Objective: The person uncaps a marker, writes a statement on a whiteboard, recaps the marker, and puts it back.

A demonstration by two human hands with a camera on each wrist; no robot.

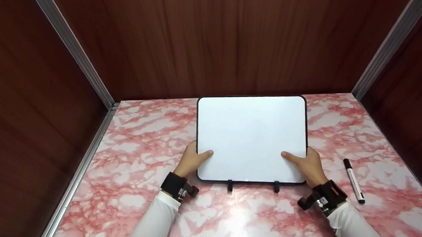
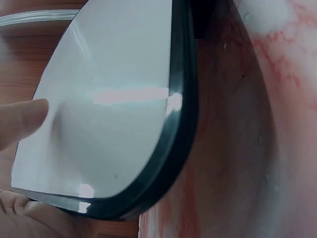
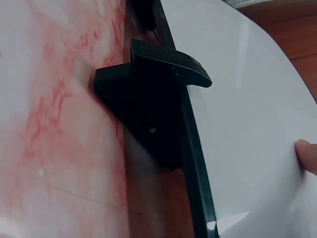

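Note:
A whiteboard (image 1: 252, 134) with a thin black frame and rounded corners leans back, its lower edge in the black hooked feet of a stand (image 1: 230, 185). My left hand (image 1: 191, 161) grips its left edge, thumb on the white face and the other fingers behind. On the opposite edge my right hand (image 1: 310, 166) grips the same way, thumb (image 3: 308, 154) on the face. In the right wrist view, a stand foot (image 3: 158, 74) hooks over the frame. The left wrist view shows a rounded corner of the frame (image 2: 171, 168) above the table. The board hides the rest of the stand.
A whiteboard marker (image 1: 354, 181) with a white barrel and black cap lies to the right of my right hand. The table (image 1: 132, 200) has a red and white marbled top. Brown wood-grain panels (image 1: 214, 44) with metal corner strips (image 1: 71, 44) stand around it.

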